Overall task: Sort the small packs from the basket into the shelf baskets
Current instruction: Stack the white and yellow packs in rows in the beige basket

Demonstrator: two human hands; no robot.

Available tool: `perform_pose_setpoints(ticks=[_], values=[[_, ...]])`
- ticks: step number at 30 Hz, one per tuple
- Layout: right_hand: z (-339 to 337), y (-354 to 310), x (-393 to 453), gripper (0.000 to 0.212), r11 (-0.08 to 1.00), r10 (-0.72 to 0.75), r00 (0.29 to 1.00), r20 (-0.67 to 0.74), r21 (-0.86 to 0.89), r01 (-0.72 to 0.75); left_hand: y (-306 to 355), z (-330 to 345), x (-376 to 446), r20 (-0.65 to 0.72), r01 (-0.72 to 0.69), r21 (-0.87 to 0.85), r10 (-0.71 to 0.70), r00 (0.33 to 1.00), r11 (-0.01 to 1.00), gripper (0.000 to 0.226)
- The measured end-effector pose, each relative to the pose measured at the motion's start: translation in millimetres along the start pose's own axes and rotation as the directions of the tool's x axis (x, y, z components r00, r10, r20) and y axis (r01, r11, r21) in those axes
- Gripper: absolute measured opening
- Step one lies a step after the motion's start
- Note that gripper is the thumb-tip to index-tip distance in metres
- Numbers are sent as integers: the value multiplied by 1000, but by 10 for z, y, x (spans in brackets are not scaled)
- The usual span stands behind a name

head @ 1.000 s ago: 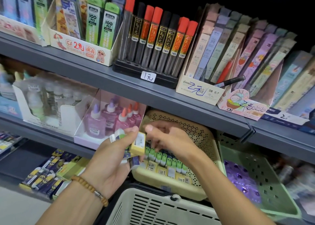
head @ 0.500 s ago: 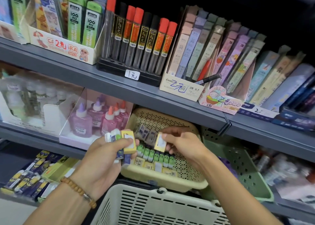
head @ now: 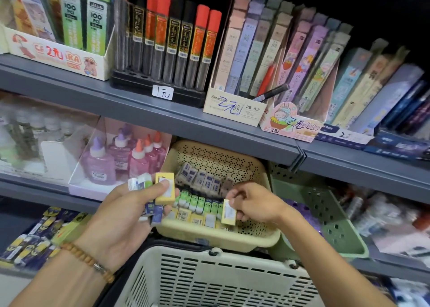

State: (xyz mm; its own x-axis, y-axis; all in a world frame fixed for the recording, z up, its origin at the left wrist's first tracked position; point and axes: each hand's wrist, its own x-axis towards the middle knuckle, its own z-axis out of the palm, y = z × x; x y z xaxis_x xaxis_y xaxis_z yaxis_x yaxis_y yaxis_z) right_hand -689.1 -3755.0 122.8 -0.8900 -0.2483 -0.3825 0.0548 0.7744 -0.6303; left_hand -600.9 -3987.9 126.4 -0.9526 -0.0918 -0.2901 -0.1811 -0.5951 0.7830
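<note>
My left hand [head: 121, 216] grips a bunch of small packs, with a yellow pack [head: 164, 188] on top and white, green and blue ones beside and under it. My right hand [head: 253, 202] pinches one small yellow pack [head: 228, 212] just above the front row inside the cream shelf basket [head: 216, 237]. That basket holds rows of grey, green-white and yellow packs. A white slatted carrying basket [head: 209, 276] sits below both hands; its inside is hidden.
A green shelf basket [head: 335, 232] with purple items stands right of the cream one. Pink glue bottles [head: 125, 157] in a box stand to its left. The grey shelf edge [head: 209, 129] overhangs the baskets. Yellow-blue packs [head: 35, 239] lie at lower left.
My right hand took one yellow pack from the bunch in my left hand and carried it right and down into the cream basket. The left hand kept its bunch.
</note>
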Motion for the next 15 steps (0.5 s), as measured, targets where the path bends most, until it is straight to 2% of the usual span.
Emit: perform_pose_setpoints(ticks=[2,5,8,13,15], values=[[-3,40,-46,15,996,-5,1000,-22,-85,3,-16,43,-12,12,0,-3,0,1000,1000,25],[2,-8,-43,18,951,-38,998,-53,-309,20,-41,80,-13,12,14,5,-14,1000,1000,19],[24,-48,-11,27,866,40,999,-5,-499,-37,-32,82,-5,14,11,-16,-11,1000,1000,25],[131,-23,22,27,824,77,997,23,-564,-50,-2,44,-3,31,-2,-37,3,1000,999,36],[138,-25,16,23,816,68,998,-5,-575,-58,0,39,-8,31,1,-26,0,1000,1000,38]])
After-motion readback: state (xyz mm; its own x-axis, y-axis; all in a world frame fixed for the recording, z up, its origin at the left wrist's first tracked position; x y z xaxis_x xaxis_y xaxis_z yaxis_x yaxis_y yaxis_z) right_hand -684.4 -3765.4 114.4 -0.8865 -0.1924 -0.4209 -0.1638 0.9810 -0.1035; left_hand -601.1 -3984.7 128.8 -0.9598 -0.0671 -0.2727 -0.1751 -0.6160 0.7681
